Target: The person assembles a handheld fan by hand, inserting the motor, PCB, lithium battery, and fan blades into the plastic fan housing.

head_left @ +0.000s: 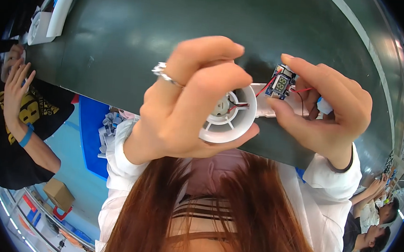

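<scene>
1. Head view, center: The person's left hand [180,101] grasps a round white fan housing [230,125], fingers curled over its top and thumb below, its open spoked face showing a motor [220,107].

2. At 2 o'clock, the right hand [333,97] pinches a small circuit board [281,82] with a digit display between thumb and forefinger; red wires [266,86] run from it toward the fan housing.

3. A pale pink shell [266,107] extends from the housing toward 3 o'clock, passing behind the board; whether the right hand's other fingers grip it cannot be told.

4. The dark green surface [172,16] spreads widely from 11 to 1 o'clock, the broadest room for moving. Its near edge runs just below both hands; a pale strip [365,36] curves along the side from 1 to 3 o'clock.

5. White parts [64,8] sit at 10 o'clock, well apart. Near 9 o'clock, a blue bin [86,136] crowds the left sleeve [121,141], with a co-worker's hand [16,85] farther out.
</scene>
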`<state>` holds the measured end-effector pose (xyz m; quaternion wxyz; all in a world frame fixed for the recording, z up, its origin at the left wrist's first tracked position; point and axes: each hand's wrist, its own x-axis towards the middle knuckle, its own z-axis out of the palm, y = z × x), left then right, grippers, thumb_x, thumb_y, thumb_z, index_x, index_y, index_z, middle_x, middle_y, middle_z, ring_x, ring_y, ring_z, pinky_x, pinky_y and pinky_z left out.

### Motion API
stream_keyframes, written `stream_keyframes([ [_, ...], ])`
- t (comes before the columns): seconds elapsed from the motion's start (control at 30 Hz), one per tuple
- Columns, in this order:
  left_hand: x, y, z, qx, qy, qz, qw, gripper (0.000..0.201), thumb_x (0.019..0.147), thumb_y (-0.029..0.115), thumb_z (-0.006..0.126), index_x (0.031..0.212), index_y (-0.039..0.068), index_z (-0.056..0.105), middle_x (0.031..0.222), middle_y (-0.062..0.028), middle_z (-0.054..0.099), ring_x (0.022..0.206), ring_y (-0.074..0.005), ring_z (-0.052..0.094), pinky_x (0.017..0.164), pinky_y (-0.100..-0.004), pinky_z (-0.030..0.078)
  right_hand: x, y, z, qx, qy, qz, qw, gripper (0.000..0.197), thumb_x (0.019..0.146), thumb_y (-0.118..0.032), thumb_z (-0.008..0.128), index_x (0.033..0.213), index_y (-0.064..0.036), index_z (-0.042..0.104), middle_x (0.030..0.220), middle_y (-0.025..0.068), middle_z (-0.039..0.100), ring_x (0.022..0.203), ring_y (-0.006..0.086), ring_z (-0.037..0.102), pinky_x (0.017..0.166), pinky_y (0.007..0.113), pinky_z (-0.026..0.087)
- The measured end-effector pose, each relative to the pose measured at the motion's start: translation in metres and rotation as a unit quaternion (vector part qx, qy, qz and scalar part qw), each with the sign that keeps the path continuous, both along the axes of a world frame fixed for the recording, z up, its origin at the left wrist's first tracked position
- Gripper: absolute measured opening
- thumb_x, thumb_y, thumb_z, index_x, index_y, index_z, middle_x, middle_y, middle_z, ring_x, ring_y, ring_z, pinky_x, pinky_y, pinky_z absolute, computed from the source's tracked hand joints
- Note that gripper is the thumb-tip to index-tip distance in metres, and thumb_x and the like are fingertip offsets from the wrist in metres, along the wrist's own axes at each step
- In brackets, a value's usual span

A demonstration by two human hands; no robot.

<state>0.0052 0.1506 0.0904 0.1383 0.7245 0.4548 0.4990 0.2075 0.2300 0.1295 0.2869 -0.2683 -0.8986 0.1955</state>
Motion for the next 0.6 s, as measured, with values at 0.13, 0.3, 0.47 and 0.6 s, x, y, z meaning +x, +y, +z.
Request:
stream_keyframes([
  [0.13, -0.003, -0.001, 0.001, -0.038, 0.031, -0.02, 0.999, 0.069, 0.053, 0.016, 0.093, 0.108, 0.001, 0.054, 0.115, -0.0212, 0.055, 0.096, -0.0291, 0.063, 0.087, -0.039, 0.054, 0.002, -0.004, 0.001, -0.046, 0.017, 0.019, 0.999, 0.046, 0.057, -0.002, 0.081, 0.101, 0.0016, 0.071, 0.058, 0.0018, 0.053, 0.048, 0.0076, 0.048, 0.044, 0.02, 0.036],
  [0.3, -0.004, -0.005, -0.006, -0.04, -0.031, -0.054, 0.997, 0.073, 0.056, 0.019, 0.094, 0.111, -0.002, 0.051, 0.109, -0.0227, 0.059, 0.096, -0.0296, 0.063, 0.094, -0.0468, 0.05, -0.004, -0.011, 0.003, -0.088, 0.017, 0.053, 0.995, 0.048, 0.057, -0.005, 0.081, 0.103, 0.001, 0.07, 0.055, 0.0025, 0.051, 0.043, 0.0111, 0.048, 0.041, 0.024, 0.035],
  [0.47, -0.003, -0.005, 0.009, -0.036, -0.048, -0.066, 0.996, 0.08, 0.055, 0.023, 0.095, 0.114, -0.005, 0.05, 0.104, -0.0266, 0.063, 0.096, -0.0297, 0.065, 0.091, -0.046, 0.052, -0.003, -0.013, 0.023, -0.094, -0.021, 0.059, 0.994, 0.048, 0.06, -0.005, 0.079, 0.106, -0.0002, 0.068, 0.055, 0.0015, 0.051, 0.043, 0.0123, 0.048, 0.038, 0.026, 0.033],
  [0.6, 0.006, -0.008, 0.014, -0.051, -0.132, -0.012, 0.99, 0.056, 0.056, 0.017, 0.092, 0.1, -0.002, 0.064, 0.093, -0.0198, 0.068, 0.079, -0.0291, 0.069, 0.071, -0.0353, 0.059, 0.001, -0.014, 0.031, -0.135, -0.049, 0.09, 0.985, 0.049, 0.06, -0.005, 0.079, 0.107, -0.0006, 0.068, 0.055, 0.0012, 0.051, 0.043, 0.013, 0.048, 0.038, 0.027, 0.032],
])
